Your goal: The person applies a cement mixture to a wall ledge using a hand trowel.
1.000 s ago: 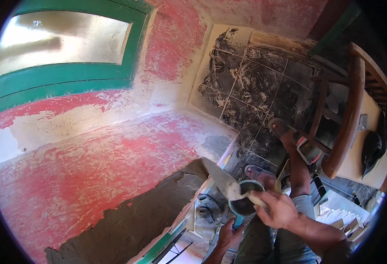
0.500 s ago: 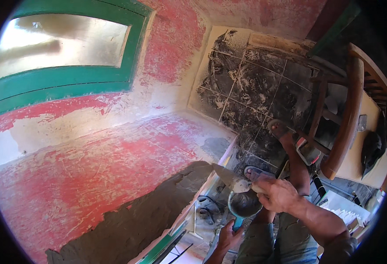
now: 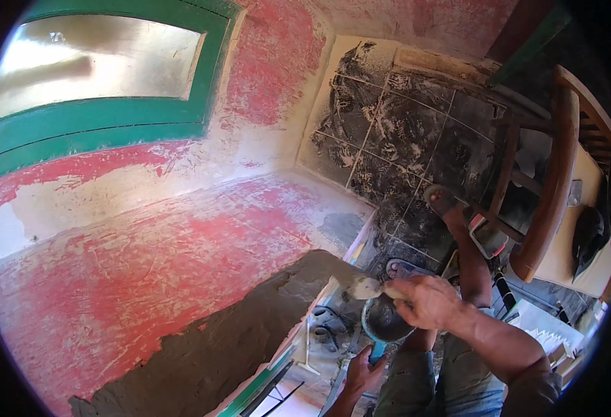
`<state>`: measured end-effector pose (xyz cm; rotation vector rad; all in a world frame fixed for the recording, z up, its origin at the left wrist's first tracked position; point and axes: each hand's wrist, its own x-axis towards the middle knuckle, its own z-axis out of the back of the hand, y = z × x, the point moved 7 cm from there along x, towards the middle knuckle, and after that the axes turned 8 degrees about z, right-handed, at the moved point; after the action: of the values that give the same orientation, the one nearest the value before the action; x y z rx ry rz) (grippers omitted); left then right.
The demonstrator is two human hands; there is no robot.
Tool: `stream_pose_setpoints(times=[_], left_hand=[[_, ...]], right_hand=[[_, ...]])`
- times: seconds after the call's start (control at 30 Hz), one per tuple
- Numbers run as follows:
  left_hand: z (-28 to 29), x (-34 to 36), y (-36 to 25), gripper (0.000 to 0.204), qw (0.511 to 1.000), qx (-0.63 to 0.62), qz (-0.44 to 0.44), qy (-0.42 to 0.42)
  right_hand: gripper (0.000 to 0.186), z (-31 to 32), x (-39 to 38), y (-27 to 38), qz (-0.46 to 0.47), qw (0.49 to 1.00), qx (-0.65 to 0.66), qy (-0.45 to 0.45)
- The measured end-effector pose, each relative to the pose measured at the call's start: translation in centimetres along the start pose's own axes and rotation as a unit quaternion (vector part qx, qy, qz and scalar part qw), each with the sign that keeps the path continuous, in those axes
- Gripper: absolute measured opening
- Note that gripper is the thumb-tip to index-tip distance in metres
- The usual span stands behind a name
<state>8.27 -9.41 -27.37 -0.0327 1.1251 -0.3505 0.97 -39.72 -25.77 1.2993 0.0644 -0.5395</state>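
My right hand [image 3: 432, 303] is closed round the handle of a trowel [image 3: 352, 279]. The blade points up and left and overlaps the far right end of a wet grey mortar strip [image 3: 239, 333]; whether it touches is hard to tell. Below the trowel, my left hand [image 3: 365, 374] grips the teal handle of a dipper [image 3: 378, 349], whose round bowl has dark grey mortar inside. The mortar strip lies along the near edge of a ledge [image 3: 201, 257] with worn red paint.
A green-framed window [image 3: 110, 125] is set in the wall at the upper left. Dusty dark tiles [image 3: 406, 132] cover the floor beyond the ledge. At the right stands a wooden chair [image 3: 552, 187]. A pair of sandals [image 3: 327, 326] lies below the ledge.
My right hand has shifted slightly left, and the trowel blade has turned and now lies flatter against the view by the mortar's end. The dipper has hardly moved.
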Motion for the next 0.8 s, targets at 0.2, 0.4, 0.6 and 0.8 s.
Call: stream_pose_setpoints(times=[0.2, 0.4, 0.6, 0.8], left_hand=[[0.4, 0.1, 0.2, 0.031, 1.000, -0.026, 0.007, -0.001], [0.4, 0.2, 0.9, 0.030, 1.000, -0.011, 0.027, 0.010], [0.8, 0.0, 0.6, 0.029, 1.000, -0.023, 0.015, 0.007], [0.9, 0.4, -0.2, 0.029, 0.999, -0.045, 0.011, 0.022]], right_hand=[[0.039, 1.8, -1.4, -1.6, -0.011, 1.000, 0.023, -0.010], [0.039, 1.7, 1.3, -2.4, -0.087, 0.993, 0.073, -0.019], [0.039, 0.5, 2.5, 0.8, -0.036, 0.996, 0.082, 0.016], [0.040, 2.7, -1.0, 4.9, 0.060, 0.991, 0.123, 0.010]])
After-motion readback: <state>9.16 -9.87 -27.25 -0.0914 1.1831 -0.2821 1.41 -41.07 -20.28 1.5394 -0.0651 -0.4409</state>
